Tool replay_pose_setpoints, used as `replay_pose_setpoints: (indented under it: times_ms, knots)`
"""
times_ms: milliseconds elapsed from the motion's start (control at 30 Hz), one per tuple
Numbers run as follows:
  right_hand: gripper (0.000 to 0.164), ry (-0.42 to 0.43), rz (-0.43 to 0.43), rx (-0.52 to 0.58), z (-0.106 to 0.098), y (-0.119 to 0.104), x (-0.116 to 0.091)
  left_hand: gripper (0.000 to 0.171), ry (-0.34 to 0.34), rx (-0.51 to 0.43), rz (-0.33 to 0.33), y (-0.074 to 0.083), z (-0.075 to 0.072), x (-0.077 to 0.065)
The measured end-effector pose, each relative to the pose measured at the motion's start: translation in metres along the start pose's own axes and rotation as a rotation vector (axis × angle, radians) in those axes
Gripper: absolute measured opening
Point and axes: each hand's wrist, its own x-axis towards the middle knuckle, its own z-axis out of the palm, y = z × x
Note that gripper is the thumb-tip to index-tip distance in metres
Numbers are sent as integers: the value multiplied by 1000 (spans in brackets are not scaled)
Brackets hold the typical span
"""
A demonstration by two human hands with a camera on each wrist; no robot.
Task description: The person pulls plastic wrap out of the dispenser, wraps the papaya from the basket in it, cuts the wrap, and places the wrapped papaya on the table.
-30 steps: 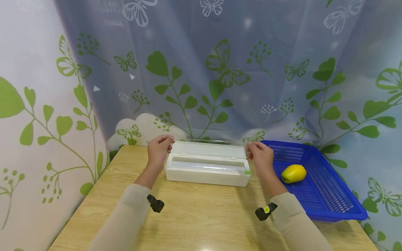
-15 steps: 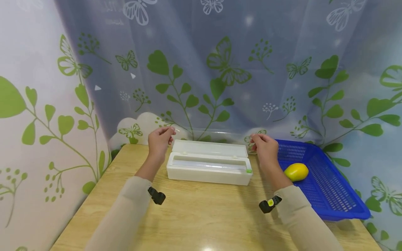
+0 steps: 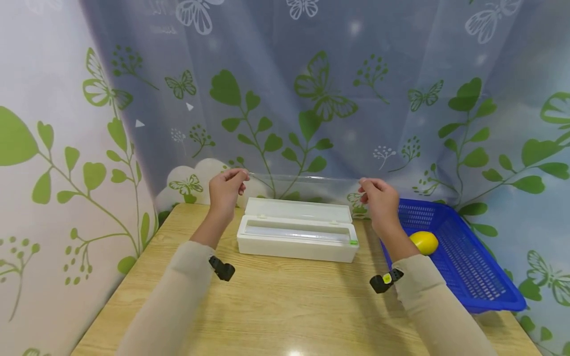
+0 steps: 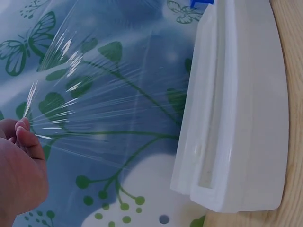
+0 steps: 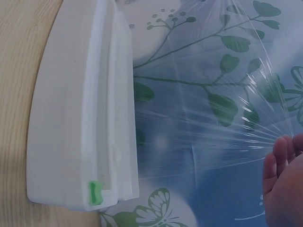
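Cling film (image 4: 71,101) stretched above a lidded white dispenser box (image 3: 296,250)
The left hand (image 3: 225,195) and right hand (image 3: 381,201) each pinch its edge; the dispenser box sits with lid raised on the wooden table (image 3: 285,309).

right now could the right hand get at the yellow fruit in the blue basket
Probably not while the right hand pinches the clear film; otherwise the way looks free, the yellow fruit lying nearby in the open-topped blue basket.
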Motion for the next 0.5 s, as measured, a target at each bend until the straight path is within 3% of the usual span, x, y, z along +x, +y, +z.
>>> replay_pose_setpoints:
  times_ms: [300,500]
  knots:
    - [20,-24,-31,10,-1,-14,6,27,-1,-15,34,15,0,3]
    - [20,-17,-32,47,-3,-23,9,30,-13,9,4,25,2,5]
